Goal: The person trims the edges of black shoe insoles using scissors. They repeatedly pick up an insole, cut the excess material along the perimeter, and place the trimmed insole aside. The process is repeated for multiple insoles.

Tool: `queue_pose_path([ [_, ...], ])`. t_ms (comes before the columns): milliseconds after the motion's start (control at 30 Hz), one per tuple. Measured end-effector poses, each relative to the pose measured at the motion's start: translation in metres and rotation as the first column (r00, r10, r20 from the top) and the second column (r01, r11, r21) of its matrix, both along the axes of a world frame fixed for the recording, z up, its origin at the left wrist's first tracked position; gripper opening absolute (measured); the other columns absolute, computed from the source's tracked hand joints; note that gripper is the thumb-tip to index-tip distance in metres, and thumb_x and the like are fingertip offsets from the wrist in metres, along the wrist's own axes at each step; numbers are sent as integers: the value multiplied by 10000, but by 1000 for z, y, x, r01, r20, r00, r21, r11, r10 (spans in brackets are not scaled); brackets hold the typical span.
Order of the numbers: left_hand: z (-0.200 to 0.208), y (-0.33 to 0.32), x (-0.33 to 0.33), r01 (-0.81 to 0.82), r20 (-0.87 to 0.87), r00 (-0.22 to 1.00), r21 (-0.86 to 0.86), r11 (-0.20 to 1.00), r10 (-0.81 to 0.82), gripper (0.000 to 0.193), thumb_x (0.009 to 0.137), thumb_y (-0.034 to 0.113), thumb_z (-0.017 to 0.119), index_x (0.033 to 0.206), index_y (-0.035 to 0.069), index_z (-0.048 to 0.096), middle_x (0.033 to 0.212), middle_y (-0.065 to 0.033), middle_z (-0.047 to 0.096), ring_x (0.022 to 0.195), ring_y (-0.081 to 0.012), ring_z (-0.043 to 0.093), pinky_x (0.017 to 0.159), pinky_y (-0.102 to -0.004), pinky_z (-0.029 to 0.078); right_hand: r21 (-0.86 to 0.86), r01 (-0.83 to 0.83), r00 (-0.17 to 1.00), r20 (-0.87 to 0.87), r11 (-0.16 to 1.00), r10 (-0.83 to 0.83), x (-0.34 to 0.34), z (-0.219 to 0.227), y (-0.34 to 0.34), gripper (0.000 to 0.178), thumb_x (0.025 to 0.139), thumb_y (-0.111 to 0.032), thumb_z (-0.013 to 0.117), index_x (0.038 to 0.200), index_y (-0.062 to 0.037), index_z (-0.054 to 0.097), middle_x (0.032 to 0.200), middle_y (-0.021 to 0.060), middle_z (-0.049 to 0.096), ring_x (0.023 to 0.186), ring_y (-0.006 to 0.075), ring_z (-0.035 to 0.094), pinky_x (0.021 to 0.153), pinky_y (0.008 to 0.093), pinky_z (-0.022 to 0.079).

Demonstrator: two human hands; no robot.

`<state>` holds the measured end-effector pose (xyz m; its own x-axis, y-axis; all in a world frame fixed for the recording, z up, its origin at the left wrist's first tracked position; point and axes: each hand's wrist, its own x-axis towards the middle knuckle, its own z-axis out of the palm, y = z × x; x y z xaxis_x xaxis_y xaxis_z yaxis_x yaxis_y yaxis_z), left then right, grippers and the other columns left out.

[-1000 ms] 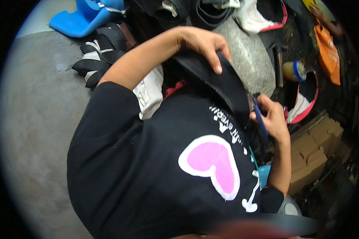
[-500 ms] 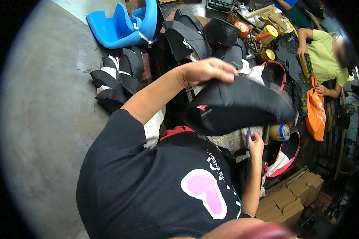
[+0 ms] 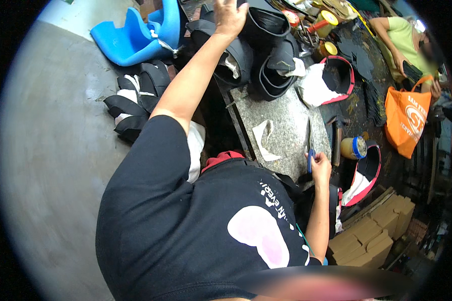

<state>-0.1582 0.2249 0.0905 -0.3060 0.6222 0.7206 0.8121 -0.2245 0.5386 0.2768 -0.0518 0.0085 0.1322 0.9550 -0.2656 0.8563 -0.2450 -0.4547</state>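
My left arm reaches out to the far edge of the view, where my left hand (image 3: 230,19) is over a pile of black shoe uppers (image 3: 238,57). Its fingertips are partly cut off at the picture's edge, and whether they still grip a black upper is not clear. Close to my body, my right hand (image 3: 320,168) is closed on blue-handled scissors (image 3: 311,156), blades pointing away over a speckled stone slab (image 3: 291,133). A white scrap of material (image 3: 266,142) lies on that slab. More black uppers (image 3: 272,83) stand at its far end.
A blue foam-like piece (image 3: 135,37) and black uppers (image 3: 135,100) are at the left. Right of the slab lie a hammer (image 3: 337,143), a jar with a blue lid (image 3: 354,148) and red-edged uppers (image 3: 339,78). Beyond are an orange bag (image 3: 408,120), another person (image 3: 404,45) and cardboard boxes (image 3: 366,231).
My left hand has carried the black upper from above the slab to the far pile, uncovering the slab and white scrap. My right hand keeps the scissors nearly in place.
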Motion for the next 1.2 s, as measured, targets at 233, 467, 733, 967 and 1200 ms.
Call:
queue_pose_path([
  [233,26,-44,57,162,-452,772,-541,825,-448,778,747,390,772,1422,183,445,1489,-136,345,1410,-432,244,1075,-663,284,27,-72,985,156,997,67,-12,18,2,381,777,-248,789,1027,-40,592,936,179,666,868,376,653,757,446,512],
  [467,9,-53,50,81,-385,903,-280,957,-190,802,780,363,752,1469,186,382,1571,-193,195,1465,-410,129,1161,-627,73,480,-458,888,294,748,354,-71,74,42,405,742,-237,779,1102,-114,641,1012,60,604,988,277,578,795,397,515],
  [733,-65,-150,59,27,365,930,-168,985,37,808,710,212,829,1319,-28,354,1284,-243,430,1188,-403,419,1053,-470,323,268,-556,830,230,786,509,-184,65,118,608,709,-327,819,1214,-97,570,1250,95,552,1011,315,591,854,401,525],
  [967,-86,-147,63,-79,148,985,-101,992,94,837,635,153,846,1304,9,364,1249,-228,445,1158,-385,421,1022,-471,324,534,-553,742,-35,640,670,-140,53,90,436,640,-192,789,985,-11,592,1145,138,562,1047,371,568,878,429,484],
  [1200,-86,-156,66,-120,77,989,-74,990,125,797,648,195,846,1295,35,411,1219,-169,494,1177,-354,416,1046,-454,322,367,-581,790,41,726,612,-74,66,35,350,621,-153,741,920,-37,601,1108,115,565,1008,340,570,826,424,493],
])
